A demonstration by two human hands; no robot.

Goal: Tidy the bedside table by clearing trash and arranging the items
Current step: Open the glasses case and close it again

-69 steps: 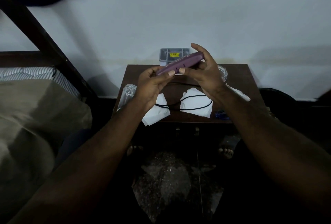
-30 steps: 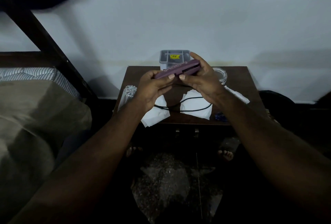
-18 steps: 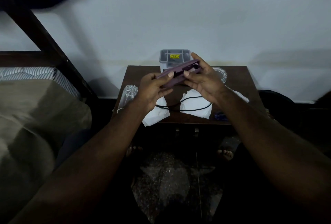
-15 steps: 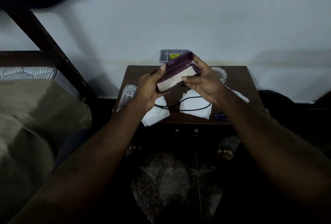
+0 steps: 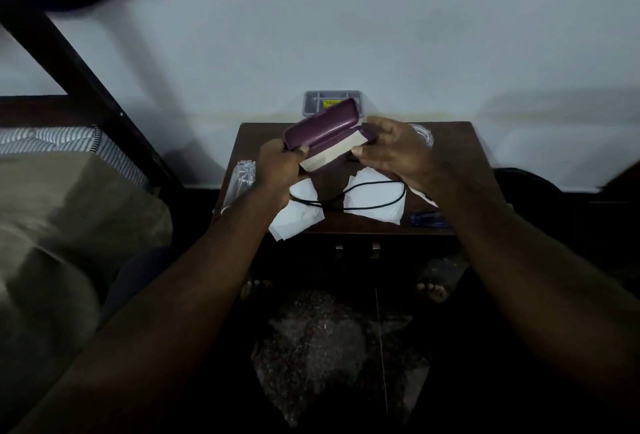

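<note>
Both hands grip open purple case above counter: left hand near end, right hand far end; pale lining shows.

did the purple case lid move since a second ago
Yes: the lid of the purple case has swung up, its edge now overlapping the grey tray.

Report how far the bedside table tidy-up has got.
Done: nothing visibly cleared. In hand: the left hand and right hand hold the purple case open above the bedside table. Remaining: two white papers, a black cord across them, a clear wrapper at the left edge, a blue item front right.
</note>
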